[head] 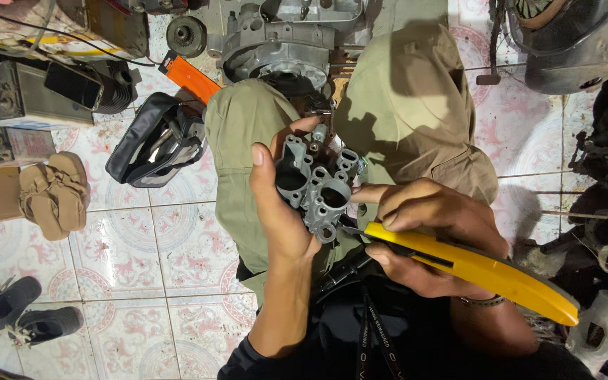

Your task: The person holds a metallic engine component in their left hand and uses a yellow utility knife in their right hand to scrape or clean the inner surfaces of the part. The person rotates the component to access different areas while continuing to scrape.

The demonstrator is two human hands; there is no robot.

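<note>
My left hand (283, 211) grips the grey cast-metal carburettor body with round bores (316, 184), fingers curled around its far side, thumb up along the near edge. The part sits over my lap, between my knees in olive trousers (402, 105). My right hand (423, 232) is at 3 o'clock of the part, fingers pinching a yellow-handled utility knife (473, 271); the blade tip touches the part's lower edge. Grey engine casing (276, 42) on the tiled floor (163, 246) at 12 o'clock. Black bag (156, 141) at 10 o'clock, tan sandals (54, 193) at 9 o'clock.
</note>
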